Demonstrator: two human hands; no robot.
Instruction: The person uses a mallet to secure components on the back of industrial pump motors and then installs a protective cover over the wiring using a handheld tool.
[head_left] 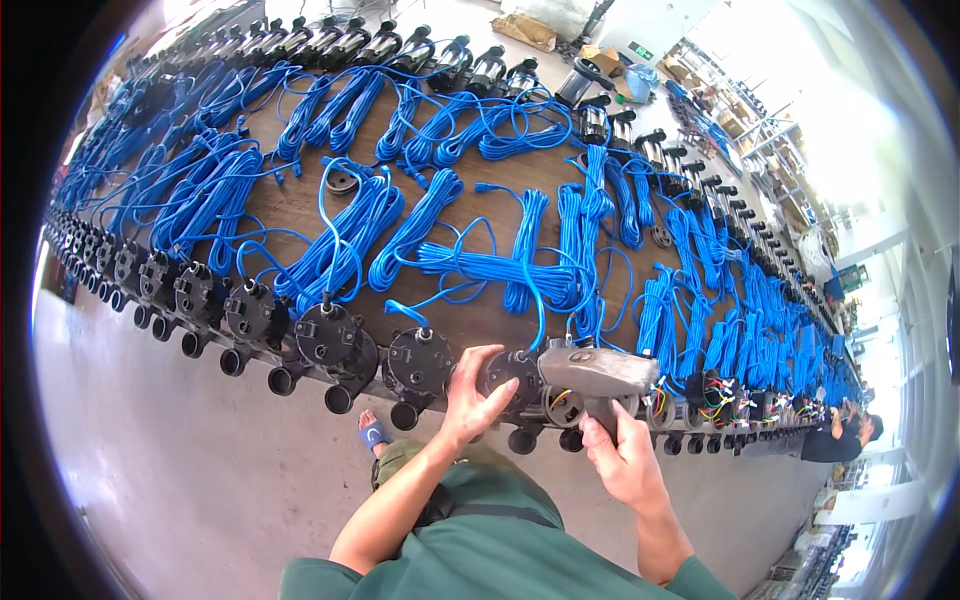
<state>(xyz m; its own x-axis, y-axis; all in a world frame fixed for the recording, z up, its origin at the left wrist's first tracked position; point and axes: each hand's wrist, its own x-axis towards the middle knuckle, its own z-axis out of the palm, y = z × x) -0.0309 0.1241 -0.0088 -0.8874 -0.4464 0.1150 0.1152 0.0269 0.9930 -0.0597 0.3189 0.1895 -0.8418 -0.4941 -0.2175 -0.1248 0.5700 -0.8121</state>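
Note:
My right hand (pixel 627 455) grips the handle of a mallet (pixel 598 372) with a worn grey head, held over the row of pumps. The mallet head hides part of the pump beneath it. My left hand (pixel 470 398) cups the left side of a black round pump cover (pixel 512 378), thumb and fingers around its edge. A blue cable runs up from this cover. On its left stands another black-capped pump (pixel 419 362) with its round outlet facing me. Right of the mallet, an uncapped pump (pixel 660 408) shows coloured wires.
Blue cable bundles (pixel 525 262) lie over the brown tabletop (pixel 455 312). More pumps (pixel 455 62) line its far edge. A metal disc (pixel 341 181) lies among the cables. Another person (pixel 840 440) works at the far right end of the table.

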